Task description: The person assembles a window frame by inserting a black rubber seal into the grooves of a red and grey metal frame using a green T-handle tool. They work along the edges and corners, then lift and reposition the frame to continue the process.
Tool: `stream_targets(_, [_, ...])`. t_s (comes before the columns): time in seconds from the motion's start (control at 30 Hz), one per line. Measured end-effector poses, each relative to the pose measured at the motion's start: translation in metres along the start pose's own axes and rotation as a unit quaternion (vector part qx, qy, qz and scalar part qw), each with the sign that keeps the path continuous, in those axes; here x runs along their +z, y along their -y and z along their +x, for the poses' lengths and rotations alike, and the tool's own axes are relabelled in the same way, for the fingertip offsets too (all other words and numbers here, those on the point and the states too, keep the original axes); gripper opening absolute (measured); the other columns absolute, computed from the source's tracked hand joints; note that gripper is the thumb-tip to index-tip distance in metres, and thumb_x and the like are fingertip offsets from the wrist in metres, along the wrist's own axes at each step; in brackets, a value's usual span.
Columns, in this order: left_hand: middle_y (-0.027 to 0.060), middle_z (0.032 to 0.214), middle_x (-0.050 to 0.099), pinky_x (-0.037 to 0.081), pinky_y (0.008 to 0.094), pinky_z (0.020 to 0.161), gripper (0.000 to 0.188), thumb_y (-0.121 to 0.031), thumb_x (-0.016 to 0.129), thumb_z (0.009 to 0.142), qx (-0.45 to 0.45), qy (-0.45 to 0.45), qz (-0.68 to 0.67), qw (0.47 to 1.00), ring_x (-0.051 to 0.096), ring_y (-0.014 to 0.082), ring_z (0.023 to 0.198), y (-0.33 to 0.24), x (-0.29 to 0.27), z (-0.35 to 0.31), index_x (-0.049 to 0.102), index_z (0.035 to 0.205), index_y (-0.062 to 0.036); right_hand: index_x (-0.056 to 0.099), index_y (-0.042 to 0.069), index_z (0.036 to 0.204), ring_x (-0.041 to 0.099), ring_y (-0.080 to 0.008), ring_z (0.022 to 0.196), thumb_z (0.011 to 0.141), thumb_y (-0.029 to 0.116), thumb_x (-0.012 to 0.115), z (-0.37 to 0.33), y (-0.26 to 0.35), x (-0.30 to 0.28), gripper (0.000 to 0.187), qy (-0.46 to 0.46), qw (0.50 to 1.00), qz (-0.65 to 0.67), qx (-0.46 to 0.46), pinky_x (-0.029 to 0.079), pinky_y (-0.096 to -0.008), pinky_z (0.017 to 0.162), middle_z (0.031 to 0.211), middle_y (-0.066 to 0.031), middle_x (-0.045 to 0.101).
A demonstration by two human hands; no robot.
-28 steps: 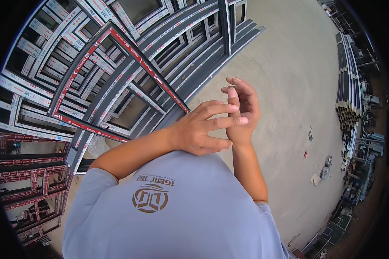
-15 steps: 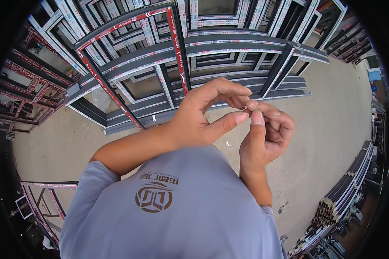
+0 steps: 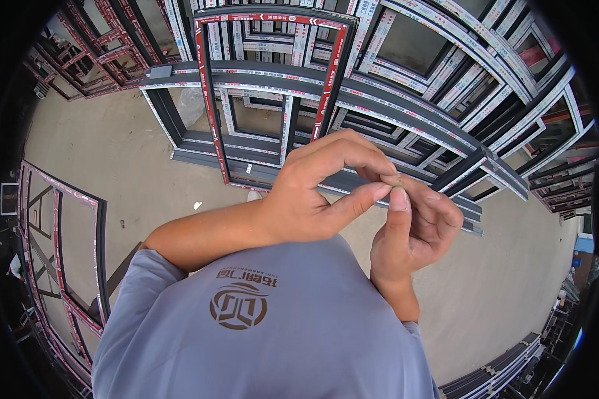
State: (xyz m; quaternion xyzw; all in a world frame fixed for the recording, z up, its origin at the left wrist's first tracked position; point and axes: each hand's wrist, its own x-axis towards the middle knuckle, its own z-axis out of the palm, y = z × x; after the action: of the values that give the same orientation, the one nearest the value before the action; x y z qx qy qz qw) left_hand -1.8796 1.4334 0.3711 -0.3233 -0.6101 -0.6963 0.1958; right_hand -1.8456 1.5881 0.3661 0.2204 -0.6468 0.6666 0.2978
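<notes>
My left hand [image 3: 326, 187] and my right hand [image 3: 416, 226] meet in front of my chest. Each one has its thumb and index finger pressed together, and the fingertips of both touch or nearly touch. Whatever sits between them, if anything, is too small or hidden to make out. The other fingers of both hands are curled. Beyond the hands stands a dark window frame [image 3: 333, 73] with red protective tape, upright against a long dark grey frame [image 3: 246, 159] with white tape.
Several stacked frames with white printed tape [image 3: 406, 46] lean at the back. Red-taped frames [image 3: 100, 53] stand at the far left, and another frame [image 3: 101, 246] is at the near left. Dark profiles [image 3: 499, 369] lie at the lower right. Concrete floor [image 3: 499, 286] stretches between them.
My view has turned leftward, so the frames shift to the right and more of the near-left frame shows. The fingertips of my two hands have drawn slightly closer together.
</notes>
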Motion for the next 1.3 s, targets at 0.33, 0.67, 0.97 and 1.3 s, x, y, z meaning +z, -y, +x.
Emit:
stream_targets(0.33, [0.0193,0.116,0.069,0.057,0.0388,0.096,0.027,0.009,0.069,0.096,-0.047,0.024,-0.051,0.997,0.07,0.0247,0.109,-0.016,-0.029,-0.009,0.059,0.12,0.0021,0.046,0.004,0.126,0.074,-0.0236,0.101,0.103,-0.006,0.059,0.0,0.006,0.018,0.028,0.083,0.994,-0.065,-0.003,0.059,-0.0381,0.094,0.108,-0.023,0.075])
stream_targets(0.67, [0.0248,0.109,0.076,0.063,0.0432,0.093,0.018,0.011,0.07,0.096,-0.047,-0.021,-0.105,0.993,0.076,0.0307,0.106,-0.017,-0.045,-0.003,0.065,0.113,0.0066,0.05,0.004,0.132,0.072,-0.0284,0.102,0.1,-0.014,0.057,-0.002,-0.019,0.038,0.038,0.039,0.964,-0.179,-0.195,0.059,-0.0391,0.089,0.119,-0.0252,0.072])
stream_targets(0.97, [0.0164,0.108,0.08,0.065,0.032,0.086,0.014,0.005,0.072,0.095,-0.04,-0.047,-0.069,0.996,0.08,0.0228,0.097,-0.018,-0.057,0.004,0.074,0.109,0.0051,0.053,0.004,0.135,0.07,-0.0294,0.094,0.096,-0.017,0.061,0.005,-0.016,0.044,0.045,0.069,0.941,-0.234,-0.235,0.058,-0.0398,0.08,0.119,-0.0243,0.073])
stream_targets(1.3, [0.0182,0.106,0.08,0.065,0.0355,0.086,0.012,0.008,0.072,0.093,-0.054,-0.042,-0.01,0.998,0.08,0.0253,0.096,-0.019,-0.074,0.0,0.071,0.105,0.0053,0.057,0.004,0.133,0.071,-0.0303,0.088,0.093,-0.018,0.066,0.013,-0.02,0.052,0.046,0.118,0.918,-0.269,-0.267,0.056,-0.039,0.075,0.119,-0.0238,0.075])
